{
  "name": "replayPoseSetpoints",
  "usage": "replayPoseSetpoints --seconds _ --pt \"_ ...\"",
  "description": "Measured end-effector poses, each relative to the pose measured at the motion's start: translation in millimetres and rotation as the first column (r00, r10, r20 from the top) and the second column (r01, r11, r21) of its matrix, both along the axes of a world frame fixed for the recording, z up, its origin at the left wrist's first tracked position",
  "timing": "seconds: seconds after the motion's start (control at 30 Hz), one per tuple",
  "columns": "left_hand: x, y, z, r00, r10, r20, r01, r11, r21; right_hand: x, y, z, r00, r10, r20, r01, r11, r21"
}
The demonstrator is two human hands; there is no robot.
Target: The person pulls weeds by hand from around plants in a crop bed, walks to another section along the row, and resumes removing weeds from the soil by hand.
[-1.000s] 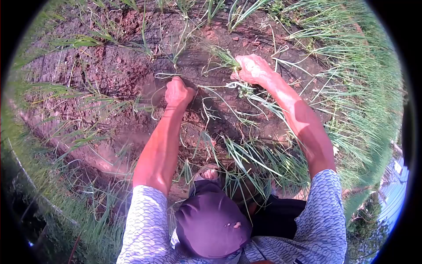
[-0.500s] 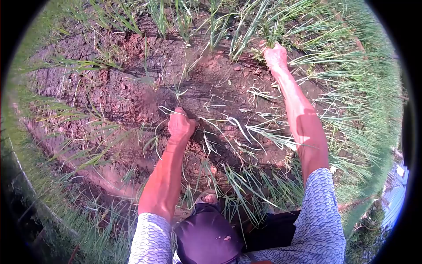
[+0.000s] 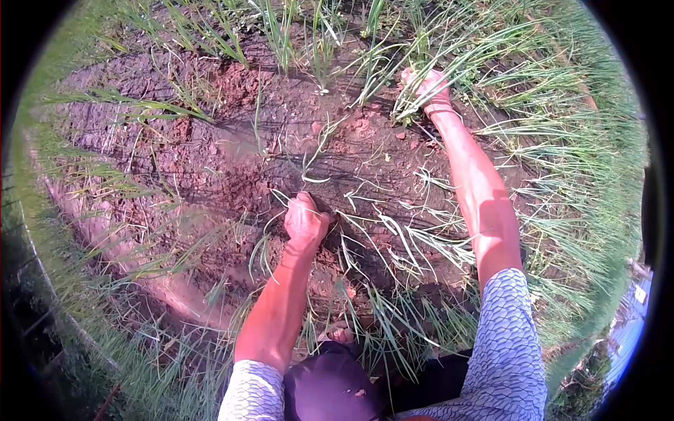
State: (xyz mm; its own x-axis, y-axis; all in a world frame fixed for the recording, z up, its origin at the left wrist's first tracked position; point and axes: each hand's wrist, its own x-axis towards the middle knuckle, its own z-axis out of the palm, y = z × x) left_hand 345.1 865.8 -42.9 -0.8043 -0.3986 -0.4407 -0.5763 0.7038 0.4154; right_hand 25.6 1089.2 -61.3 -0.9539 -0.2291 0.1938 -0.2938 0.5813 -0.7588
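Note:
My left hand (image 3: 307,219) is closed in a fist low over the dark soil, knuckles facing up. Thin green leaves (image 3: 261,254) show on both sides of it; what the fingers hold is hidden. Farther out, at the upper right, my right hand (image 3: 430,85) reaches in among onion-like plants (image 3: 414,104) with long tubular leaves. Its fingers are curled and partly covered by the leaves, so I cannot make out what they grip. Small leafy weeds (image 3: 467,76) grow beside this hand.
Limp, pale green stalks (image 3: 404,235) lie on the soil (image 3: 232,158) between my arms. Upright onion-like plants (image 3: 281,42) stand along the far side, with dense growth (image 3: 583,161) at the right. My foot (image 3: 342,335) and dark-clothed knee (image 3: 333,386) are close below.
The view has shifted, so the ground appears lower and farther right. My right hand has moved left among the plants. My left fist keeps its place on the soil.

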Motion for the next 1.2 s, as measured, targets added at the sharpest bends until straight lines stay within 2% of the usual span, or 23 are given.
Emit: replayPoseSetpoints --seconds 0.03,0.1,0.17,0.2,0.23,0.3,0.37,0.43,0.5,0.57,0.6,0.67,0.7,0.73,0.77,0.8,0.83,0.87,1.0,1.03,1.07,1.13,1.2 --pt "-1.4 -0.4 0.3 1.000 0.010 0.008 -0.010 1.000 -0.004 -7.3 -5.9 -9.9 0.990 0.044 0.135 -0.018 0.983 -0.185" --pt "-1.5 -2.7 0.4 1.000 -0.021 0.015 0.021 1.000 0.004 -14.1 -27.7 -7.3 0.918 0.145 0.369 0.080 0.844 -0.530" --pt "-0.9 -3.1 -0.2 0.999 -0.049 0.022 0.049 0.999 -0.008 -19.9 -41.1 -4.0 0.930 -0.012 0.367 0.043 0.996 -0.077" --pt "-0.2 -2.2 -0.9 0.999 -0.048 -0.017 0.047 0.999 -0.024 -21.3 -47.0 -2.5 1.000 -0.011 0.014 0.004 0.910 0.415" --pt "-0.2 -1.7 -2.5 0.999 -0.042 -0.006 0.042 0.999 -0.024 -30.4 -56.9 -13.8 0.957 -0.204 0.208 0.122 0.929 0.349" --pt "-3.1 -0.6 5.4 0.999 -0.033 0.025 0.034 0.999 -0.024 -24.1 -64.6 1.6 0.958 -0.189 0.216 0.119 0.946 0.301" --pt "-4.2 -0.8 6.4 0.998 -0.020 0.060 0.020 1.000 -0.004 -36.1 -67.8 -17.3 0.997 0.037 -0.063 -0.006 0.901 0.434" --pt "-1.8 -2.0 2.0 1.000 -0.015 -0.005 0.015 1.000 0.026 -44.5 -75.1 -24.0 1.000 0.005 -0.025 0.009 0.834 0.552" --pt "-1.8 -2.6 1.5 1.000 -0.005 0.022 0.005 1.000 0.012 -47.0 -86.7 -20.4 0.996 -0.065 0.062 0.016 0.809 0.588" --pt "-1.4 -1.5 -0.4 1.000 0.002 0.029 -0.002 1.000 0.004 -41.0 -65.0 -2.6 0.961 0.270 0.065 -0.241 0.696 0.677" --pt "-1.5 -0.8 -1.5 1.000 -0.006 0.029 0.006 1.000 0.001 -54.5 -41.6 -28.7 0.886 0.450 -0.106 -0.234 0.635 0.737" --pt "-2.7 -1.9 -1.9 0.999 -0.012 0.031 0.012 1.000 -0.009 -44.8 -23.0 -13.2 0.887 0.451 -0.098 -0.279 0.694 0.664" --pt "-3.2 -1.9 -0.9 0.999 -0.018 0.033 0.019 1.000 -0.014 -37.2 -21.9 -14.6 0.973 0.202 0.114 -0.229 0.915 0.332" --pt "-3.5 -2.5 0.1 0.998 -0.028 0.048 0.028 1.000 0.007 -30.3 -20.6 -16.6 0.953 -0.016 0.304 0.037 0.997 -0.063" --pt "-4.6 -2.7 2.7 0.998 -0.024 0.055 0.023 1.000 0.021 -14.7 -23.0 5.0 0.919 0.020 0.393 0.109 0.947 -0.303" --pt "-5.9 -2.9 3.6 0.998 -0.021 0.061 0.019 0.999 0.033 -16.0 -24.9 12.2 0.922 0.097 0.375 0.002 0.967 -0.255" --pt "-6.2 -3.2 5.1 0.998 -0.018 0.068 0.015 0.999 0.043 -8.0 -26.8 15.9 0.907 0.021 0.420 0.053 0.985 -0.166" --pt "-7.3 -3.8 5.4 0.995 -0.017 0.101 0.013 0.999 0.048 -32.6 -7.7 -15.6 0.970 0.197 0.142 -0.221 0.959 0.180" --pt "-0.6 -2.7 -5.7 0.999 -0.016 0.052 0.017 1.000 -0.015 -32.9 -49.1 8.0 0.973 0.162 0.163 -0.184 0.974 0.132" --pt "0.6 -2.3 -8.0 0.999 -0.016 0.049 0.017 1.000 -0.017 -35.3 -60.0 19.8 0.983 0.110 0.149 -0.164 0.888 0.429" --pt "0.6 -1.7 -9.5 0.999 -0.015 0.044 0.016 1.000 -0.018 -50.1 -55.6 -4.2 0.969 0.206 0.133 -0.237 0.929 0.285" --pt "1.3 -1.1 -11.9 1.000 -0.014 0.013 0.014 1.000 -0.027 -78.4 -54.5 -66.8 0.947 0.307 -0.089 -0.271 0.919 0.285" --pt "2.0 -2.0 -11.0 1.000 -0.012 -0.002 0.012 1.000 -0.018 -58.1 -73.0 -42.3 0.984 0.158 0.078 -0.169 0.970 0.174"
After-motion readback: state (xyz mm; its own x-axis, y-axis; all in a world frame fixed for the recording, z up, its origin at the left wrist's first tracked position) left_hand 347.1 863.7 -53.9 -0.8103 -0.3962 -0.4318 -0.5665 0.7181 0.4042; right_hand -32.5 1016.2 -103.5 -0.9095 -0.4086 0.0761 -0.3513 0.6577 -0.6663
